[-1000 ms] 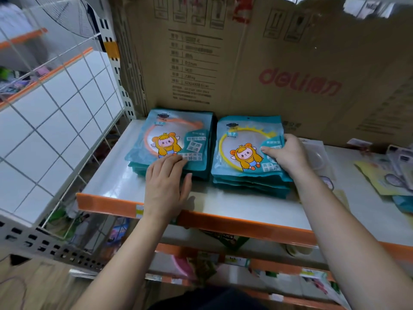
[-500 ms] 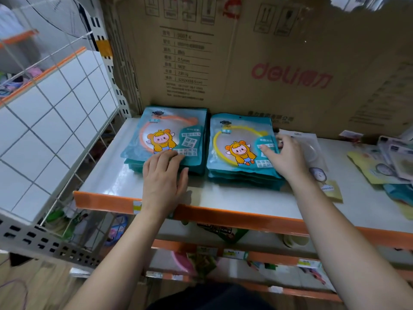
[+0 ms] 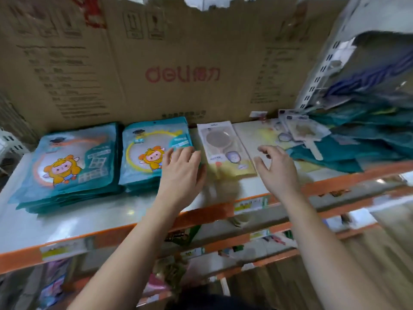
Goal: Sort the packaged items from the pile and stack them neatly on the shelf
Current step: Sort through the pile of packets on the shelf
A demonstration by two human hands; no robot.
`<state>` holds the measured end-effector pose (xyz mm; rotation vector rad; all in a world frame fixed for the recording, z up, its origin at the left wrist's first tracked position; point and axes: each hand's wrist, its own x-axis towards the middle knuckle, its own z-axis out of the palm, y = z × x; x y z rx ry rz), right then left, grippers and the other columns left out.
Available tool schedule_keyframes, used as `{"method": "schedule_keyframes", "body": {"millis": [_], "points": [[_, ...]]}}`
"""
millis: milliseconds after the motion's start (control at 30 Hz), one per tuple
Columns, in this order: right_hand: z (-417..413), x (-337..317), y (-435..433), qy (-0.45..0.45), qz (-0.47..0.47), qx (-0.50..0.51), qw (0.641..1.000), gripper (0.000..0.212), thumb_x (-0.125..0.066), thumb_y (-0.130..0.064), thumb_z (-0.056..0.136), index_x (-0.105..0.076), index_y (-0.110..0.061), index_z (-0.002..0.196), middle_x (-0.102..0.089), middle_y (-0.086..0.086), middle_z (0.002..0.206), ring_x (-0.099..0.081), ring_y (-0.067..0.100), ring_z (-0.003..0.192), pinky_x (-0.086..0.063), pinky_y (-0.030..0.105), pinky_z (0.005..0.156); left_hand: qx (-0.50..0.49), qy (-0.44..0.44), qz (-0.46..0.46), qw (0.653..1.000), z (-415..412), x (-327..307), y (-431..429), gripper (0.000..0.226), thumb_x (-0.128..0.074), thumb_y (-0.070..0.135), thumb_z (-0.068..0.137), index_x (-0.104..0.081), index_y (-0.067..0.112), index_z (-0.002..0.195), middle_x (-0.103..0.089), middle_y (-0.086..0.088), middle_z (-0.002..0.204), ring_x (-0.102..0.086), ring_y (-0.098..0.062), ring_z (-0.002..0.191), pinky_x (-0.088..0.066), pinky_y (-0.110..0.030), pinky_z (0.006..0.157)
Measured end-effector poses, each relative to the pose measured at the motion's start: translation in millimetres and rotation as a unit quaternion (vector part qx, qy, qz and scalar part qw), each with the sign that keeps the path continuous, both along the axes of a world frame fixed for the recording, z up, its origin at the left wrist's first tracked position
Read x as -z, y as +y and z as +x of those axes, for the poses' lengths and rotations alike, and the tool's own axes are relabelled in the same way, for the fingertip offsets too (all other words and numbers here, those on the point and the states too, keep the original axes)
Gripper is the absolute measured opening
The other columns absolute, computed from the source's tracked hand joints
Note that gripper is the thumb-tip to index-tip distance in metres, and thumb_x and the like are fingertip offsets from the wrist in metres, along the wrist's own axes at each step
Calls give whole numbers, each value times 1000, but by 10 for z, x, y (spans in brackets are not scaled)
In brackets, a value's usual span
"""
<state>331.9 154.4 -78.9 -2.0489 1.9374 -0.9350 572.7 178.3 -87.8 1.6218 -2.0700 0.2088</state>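
Both hands are shifting rightward along the shelf [image 3: 111, 211]; a second ago the left hand [image 3: 181, 171] was pressing the front of the orange-ring stack [image 3: 67, 162] in the left of the frame, and now it is lying on the right edge of the yellow-ring stack [image 3: 152, 153] at centre, its fingers [image 3: 176, 153] straight and close together, gripping nothing. The right hand [image 3: 277, 168] is leaving that same stack, which it was squaring earlier, and is reaching over a pale packet [image 3: 248, 135] at centre right; its fingers [image 3: 266, 149] are apart and loosely bent, holding nothing. The view is swinging right too, bringing the untidy pile [image 3: 357, 142] of teal and clear packets into the right of the frame, under the cardboard box [image 3: 178, 63]. A mirror packet [image 3: 223, 146] is lying flat just beside the yellow-ring stack. To my judgement the two teal stacks are now settled, and the person is turning to start a third stack with the mirror packets; most of the pile is still waiting to be sorted.
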Motion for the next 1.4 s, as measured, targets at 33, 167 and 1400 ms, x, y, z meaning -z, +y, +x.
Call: {"method": "schedule_keyframes", "body": {"millis": [33,167,1400], "points": [[-174,-2,29,0,0,8,1000,30,-57,-23,94,-61,-11,122,-60,7,118,-56,24,109,-43,34,90,9,0,7,1000,-192,-5,-24,37,-41,38,95,-64,14,113,-63,-6,112,-58,-31,104,-41,-50,100],[-895,-70,149,11,-7,33,999,32,-57,-23,95,-59,-10,125,-58,7,121,-54,23,113,-42,33,94,48,9,34,998,-1022,-41,-94,42,-37,43,94,-63,18,116,-63,-4,115,-58,-31,107,-40,-50,101],[-6158,-600,-1301,-7,-85,98,992,38,-53,-27,86,-66,-11,118,-64,11,115,-62,28,103,-47,32,84,152,65,-85,983,-6416,-662,-2159,40,-42,40,100,-61,10,119,-64,-11,113,-60,-35,103,-44,-47,91]]}}
